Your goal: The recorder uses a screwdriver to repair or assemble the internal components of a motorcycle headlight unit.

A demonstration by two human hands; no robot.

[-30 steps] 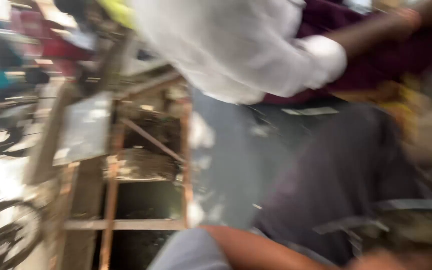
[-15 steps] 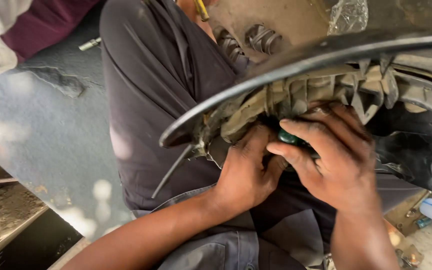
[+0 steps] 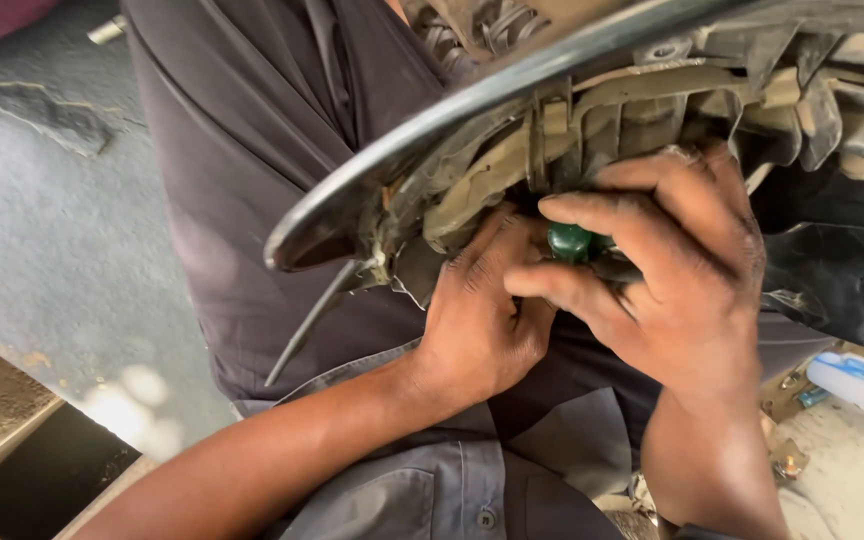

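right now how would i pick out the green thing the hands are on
Find the long curved dark panel that sweeps across the top, with dusty tan and grey ribbed plastic on its underside. Just below that ribbing, both hands meet: the left hand from below, the right hand from the right. Between the right fingers sits the green handle, the only glossy green piece there.

Both hands meet under the curved grimy plastic vehicle panel [image 3: 592,110], which lies across the person's lap. The left hand [image 3: 482,320] is just left of the right hand [image 3: 672,280], touching it, with the green-handled tool [image 3: 569,241] between their fingers [image 3: 592,210]. A white plastic bottle [image 3: 857,385] lies on the floor at far right.
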